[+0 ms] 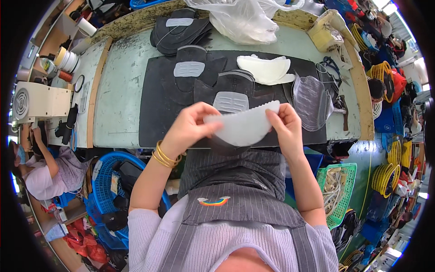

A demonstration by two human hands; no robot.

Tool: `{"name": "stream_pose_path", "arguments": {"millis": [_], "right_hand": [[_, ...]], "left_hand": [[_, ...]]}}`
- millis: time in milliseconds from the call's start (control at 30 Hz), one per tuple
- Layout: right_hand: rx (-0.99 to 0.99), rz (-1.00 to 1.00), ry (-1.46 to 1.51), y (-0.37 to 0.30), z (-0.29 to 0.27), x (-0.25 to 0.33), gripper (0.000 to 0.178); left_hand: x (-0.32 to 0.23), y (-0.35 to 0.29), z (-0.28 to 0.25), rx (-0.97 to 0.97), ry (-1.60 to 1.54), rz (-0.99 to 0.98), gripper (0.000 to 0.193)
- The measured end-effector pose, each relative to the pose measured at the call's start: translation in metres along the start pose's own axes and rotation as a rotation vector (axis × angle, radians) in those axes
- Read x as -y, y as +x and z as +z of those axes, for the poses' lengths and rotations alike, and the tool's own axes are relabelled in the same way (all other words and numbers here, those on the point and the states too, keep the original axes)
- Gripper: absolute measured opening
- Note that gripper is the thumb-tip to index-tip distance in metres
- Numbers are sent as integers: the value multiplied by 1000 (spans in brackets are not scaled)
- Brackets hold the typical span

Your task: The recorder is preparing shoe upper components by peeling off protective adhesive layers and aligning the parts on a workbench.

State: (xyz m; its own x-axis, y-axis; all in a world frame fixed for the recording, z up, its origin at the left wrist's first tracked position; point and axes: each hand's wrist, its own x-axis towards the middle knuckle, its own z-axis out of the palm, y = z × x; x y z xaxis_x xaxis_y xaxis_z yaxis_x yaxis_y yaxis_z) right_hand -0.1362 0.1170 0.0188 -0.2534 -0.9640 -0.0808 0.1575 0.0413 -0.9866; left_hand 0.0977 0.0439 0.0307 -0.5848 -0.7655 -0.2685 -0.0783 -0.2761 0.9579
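Both hands hold a white crescent-shaped sheet piece [244,128] with a toothed edge, raised over the front of the bench. My left hand [195,123] pinches its left end between thumb and fingers. At the other end, my right hand [285,126] grips the tip the same way. Just beyond lies a black flat cut piece [234,81] with a light grey patch [231,102], partly hidden by the white piece. Another black piece [192,54] with a similar patch sits farther left. A small stack of white curved pieces [263,68] rests at the back right.
Black pieces are stacked [176,34] at the back, beside a clear plastic bag [244,18]. To the right lie grey translucent pieces [311,102], scissors [331,65] and a hammer [345,115]. Blue [106,181] and green [349,181] baskets flank me; a person [54,174] sits left.
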Motion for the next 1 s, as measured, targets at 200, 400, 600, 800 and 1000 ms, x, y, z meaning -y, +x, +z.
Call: {"name": "stream_pose_path", "arguments": {"millis": [200,400,600,800,1000], "right_hand": [[49,13,-276,1,8,-47,28],[62,-17,-331,3,2,-47,35],[-112,-377,-1056,2,2,-29,42],[-238,-434,-1325,16,-118,-15,8],[-290,-237,-660,10,-112,-5,5]], "left_hand": [[39,9,-18,-299,52,13,21],[46,17,-21,-234,58,60,23],[34,4,12,-454,1178,582,45],[30,-7,46,-27,1200,659,43],[12,25,91,-27,579,610,20]]}}
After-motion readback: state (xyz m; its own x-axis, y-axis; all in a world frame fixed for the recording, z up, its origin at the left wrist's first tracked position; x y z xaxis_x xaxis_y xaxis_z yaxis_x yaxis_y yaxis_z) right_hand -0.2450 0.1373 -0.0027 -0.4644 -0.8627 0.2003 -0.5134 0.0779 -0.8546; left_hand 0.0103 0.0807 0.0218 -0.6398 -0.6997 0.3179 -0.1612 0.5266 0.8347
